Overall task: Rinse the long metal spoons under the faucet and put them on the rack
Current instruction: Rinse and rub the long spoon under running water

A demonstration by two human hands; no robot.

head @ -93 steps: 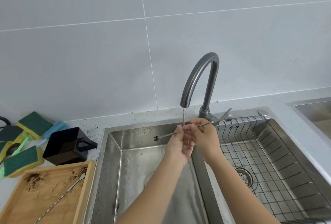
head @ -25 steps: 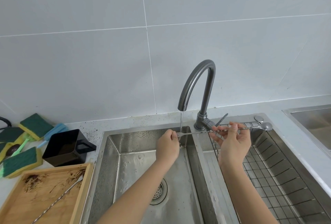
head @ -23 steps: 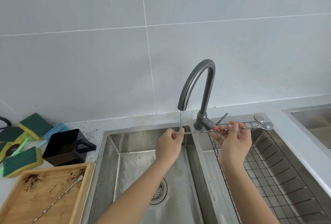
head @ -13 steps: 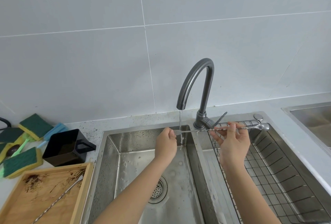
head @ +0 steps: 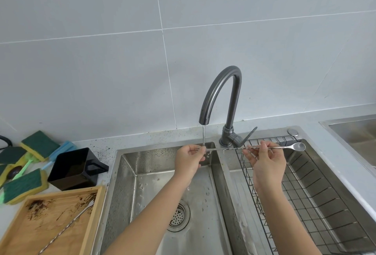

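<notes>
I hold a long twisted metal spoon (head: 230, 149) level across the sink divider. My left hand (head: 188, 160) pinches its forked end right under the thin water stream (head: 203, 135) from the dark curved faucet (head: 220, 96). My right hand (head: 267, 162) pinches the shaft near the round bowl (head: 299, 146), which hangs over the wire rack (head: 317, 191) in the right basin. A second long spoon (head: 67, 228) lies slantwise in the stained wooden tray (head: 92, 220) at the lower left.
The left sink basin (head: 130, 189) is wet, with a round drain (head: 179, 217). A black cup (head: 75, 168) lies on its side by the tray. Green-and-yellow sponges (head: 22, 185) pile at the far left. Another sink (head: 354, 132) edges in at the right.
3.7 s ago both hands were close together under the stream. Since then the spoon has slid right, my right hand has moved over the rack, and the forked end now sits in the water.
</notes>
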